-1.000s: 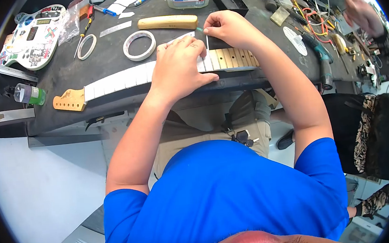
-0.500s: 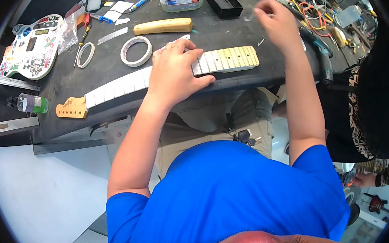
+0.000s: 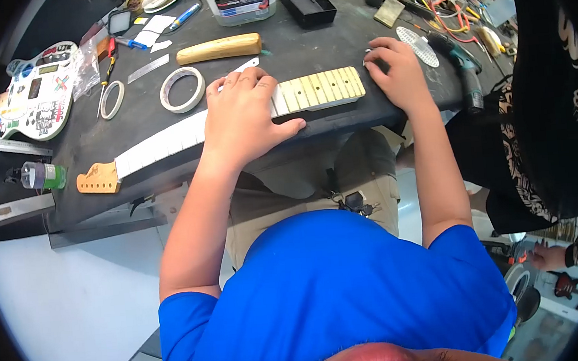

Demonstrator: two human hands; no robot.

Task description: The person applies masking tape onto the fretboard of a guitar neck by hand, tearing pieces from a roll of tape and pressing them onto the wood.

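Note:
A guitar neck (image 3: pixel 164 141) lies along the front of the dark workbench, its wooden headstock (image 3: pixel 99 178) at the left. White strips cover much of its fretboard, while the right part shows bare yellowish wood with frets and dot markers. My left hand (image 3: pixel 240 120) grips the neck across its middle, fingers over the far side and thumb along the near side. Just past the neck's right end is my right hand (image 3: pixel 400 77), fingers curled in a pinch. Something tiny and pale shows at its fingertips, too small to name.
Behind the neck are a tape roll (image 3: pixel 183 90), a wooden block (image 3: pixel 219 48), a plastic tub (image 3: pixel 240 4) and a black tray (image 3: pixel 308 4). A stickered guitar body (image 3: pixel 36 95) lies left; a power tool (image 3: pixel 460 65) lies right. Another person's hand (image 3: pixel 548 255) shows lower right.
My right hand has come down and nearer the neck's right end. My left hand still holds the neck. The view has shifted slightly, uncovering a perforated white piece behind my right hand.

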